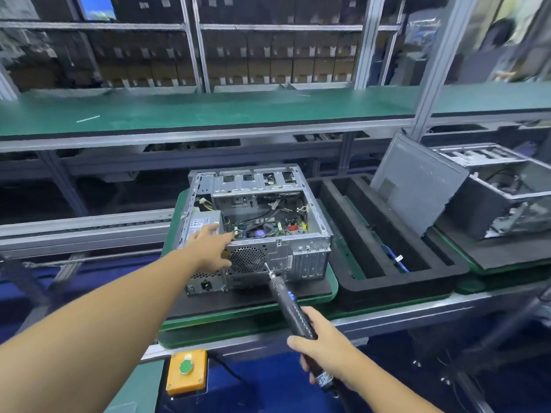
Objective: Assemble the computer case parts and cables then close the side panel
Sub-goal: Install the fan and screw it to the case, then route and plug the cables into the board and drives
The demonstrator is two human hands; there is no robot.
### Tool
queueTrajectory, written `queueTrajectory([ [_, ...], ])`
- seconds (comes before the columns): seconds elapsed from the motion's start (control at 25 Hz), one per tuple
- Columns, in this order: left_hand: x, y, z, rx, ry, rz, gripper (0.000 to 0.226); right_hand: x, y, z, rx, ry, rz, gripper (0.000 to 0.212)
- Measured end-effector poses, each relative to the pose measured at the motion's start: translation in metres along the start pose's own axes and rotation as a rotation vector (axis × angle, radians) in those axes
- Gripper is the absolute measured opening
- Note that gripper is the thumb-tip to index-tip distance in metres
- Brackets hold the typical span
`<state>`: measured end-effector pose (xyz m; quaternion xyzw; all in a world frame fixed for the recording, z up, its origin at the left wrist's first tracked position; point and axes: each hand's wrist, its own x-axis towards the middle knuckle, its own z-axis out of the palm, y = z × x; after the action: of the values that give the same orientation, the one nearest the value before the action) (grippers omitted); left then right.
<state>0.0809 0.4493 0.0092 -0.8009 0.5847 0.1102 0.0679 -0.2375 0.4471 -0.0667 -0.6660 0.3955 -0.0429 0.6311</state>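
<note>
An open grey computer case (310,251) lies on its side on a dark mat, its rear panel facing me, with the motherboard (268,228) and loose cables showing inside. My left hand (211,248) rests on the case's rear top edge beside the power supply (198,226), fingers stretched forward and thumb down over the rear face. My right hand (325,350) grips a black electric screwdriver (290,302). Its bit tip touches the rear panel just right of the round fan grille (247,259). A grey side panel (417,186) leans upright to the right.
A black foam tray (396,281) with long slots and a blue cable sits right of the case. A second open case (504,192) stands further right. A green shelf (208,111) runs overhead behind. An orange box with a green button (186,371) is mounted on the bench's near edge.
</note>
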Motion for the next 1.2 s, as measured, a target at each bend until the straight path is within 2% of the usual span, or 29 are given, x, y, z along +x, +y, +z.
queueTrajectory([
  [0.08,0.001,0.013,-0.007,-0.004,-0.021,-0.064,0.074,-0.007,-0.008,-0.037,0.023,0.072,-0.048,0.065],
  [0.16,0.001,0.029,-0.017,0.020,-0.040,-0.132,0.067,-0.009,-0.019,-0.069,0.050,0.125,-0.078,0.067],
  [0.24,0.006,0.044,-0.022,0.121,-0.006,-0.127,0.063,-0.003,-0.029,-0.098,0.099,0.147,-0.114,0.068],
  [0.36,0.022,0.072,-0.033,0.134,0.112,0.040,0.068,0.016,-0.044,-0.141,0.175,0.143,-0.158,0.069],
  [0.48,0.056,0.116,-0.053,-0.057,0.147,0.224,0.058,0.047,-0.055,-0.190,0.281,0.145,-0.155,0.062],
  [0.6,0.096,0.161,-0.068,-0.258,0.159,0.262,0.042,0.084,-0.060,-0.233,0.324,0.148,-0.114,0.065],
  [0.68,0.127,0.183,-0.071,-0.263,0.196,0.205,0.034,0.111,-0.062,-0.259,0.331,0.154,-0.065,0.066],
  [0.84,0.177,0.196,-0.059,-0.280,0.299,-0.032,0.030,0.163,-0.053,-0.288,0.379,0.178,-0.004,0.044],
  [0.96,0.190,0.198,-0.046,-0.455,0.388,-0.214,0.028,0.192,-0.046,-0.274,0.283,0.208,0.065,0.036],
  [1.12,0.193,0.202,-0.036,-0.637,0.409,-0.242,0.024,0.234,-0.056,-0.235,0.117,0.205,0.152,0.047],
  [1.2,0.190,0.194,-0.036,-0.744,0.401,-0.218,0.021,0.253,-0.064,-0.215,0.062,0.217,0.160,0.044],
])
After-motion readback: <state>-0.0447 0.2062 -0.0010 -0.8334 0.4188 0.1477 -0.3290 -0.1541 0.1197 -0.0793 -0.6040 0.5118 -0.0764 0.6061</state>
